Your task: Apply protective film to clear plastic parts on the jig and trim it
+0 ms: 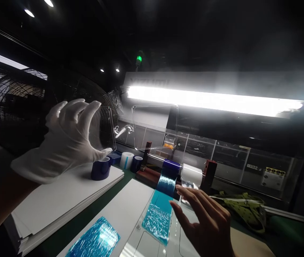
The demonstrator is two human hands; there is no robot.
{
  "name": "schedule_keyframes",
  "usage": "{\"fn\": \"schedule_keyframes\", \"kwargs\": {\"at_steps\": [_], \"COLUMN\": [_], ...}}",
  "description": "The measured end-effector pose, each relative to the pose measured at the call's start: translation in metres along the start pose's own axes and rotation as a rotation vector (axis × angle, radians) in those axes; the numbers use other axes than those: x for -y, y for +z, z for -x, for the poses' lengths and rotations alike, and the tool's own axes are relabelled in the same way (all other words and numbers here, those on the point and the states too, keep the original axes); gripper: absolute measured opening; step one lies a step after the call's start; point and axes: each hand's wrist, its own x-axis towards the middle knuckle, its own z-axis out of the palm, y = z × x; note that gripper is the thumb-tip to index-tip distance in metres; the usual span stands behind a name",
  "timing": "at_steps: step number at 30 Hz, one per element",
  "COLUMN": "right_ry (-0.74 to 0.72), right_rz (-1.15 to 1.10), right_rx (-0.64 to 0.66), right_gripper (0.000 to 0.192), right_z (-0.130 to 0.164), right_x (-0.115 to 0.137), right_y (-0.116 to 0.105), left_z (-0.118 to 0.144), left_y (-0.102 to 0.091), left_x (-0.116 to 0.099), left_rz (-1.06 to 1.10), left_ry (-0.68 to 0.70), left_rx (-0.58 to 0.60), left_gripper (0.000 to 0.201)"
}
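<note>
My left hand [68, 139], in a white glove, grips a clear plastic panel between its fingers and thumb. A clear curved runner [123, 131] joins that panel to a second clear panel [155, 147], held up above the table. My right hand [202, 217] is bare, with fingers and thumb apart and nothing visible between them. Its fingertips are close to the blue film [158, 214], which runs down from a blue roll [171, 166] onto the white work surface; whether they touch it I cannot tell. Beside that roll sits a white roll [191, 174] on the same rod.
A stack of white sheets [61, 200] lies at left, with a blue tape roll [101, 169] on it. Another blue film piece [95, 239] lies in front. More rolls [127, 160] stand behind. A green perforated item [244, 208] is at right, a large fan [15, 110] at left.
</note>
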Motion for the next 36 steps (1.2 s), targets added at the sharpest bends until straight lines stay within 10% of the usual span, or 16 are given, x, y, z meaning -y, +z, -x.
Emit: {"fn": "schedule_keyframes", "kwargs": {"at_steps": [14,27,36], "right_ry": [0.06,0.257,0.494], "right_rz": [0.135,0.045,-0.401], "right_rx": [0.0,0.83,0.909], "right_gripper": [0.04,0.152,0.127], "right_z": [0.005,0.077,0.123], "right_x": [-0.019,-0.033,-0.044], "right_y": [-0.041,-0.046,-0.045], "left_z": [0.024,0.1,0.136], "left_y": [0.026,0.069,0.073], "left_x": [-0.03,-0.139,-0.172], "left_rz": [0.097,0.458,0.971], "left_ry": [0.158,0.339,0.133], "left_rx": [0.081,0.381,0.57], "left_gripper": [0.104,0.102,0.103]}}
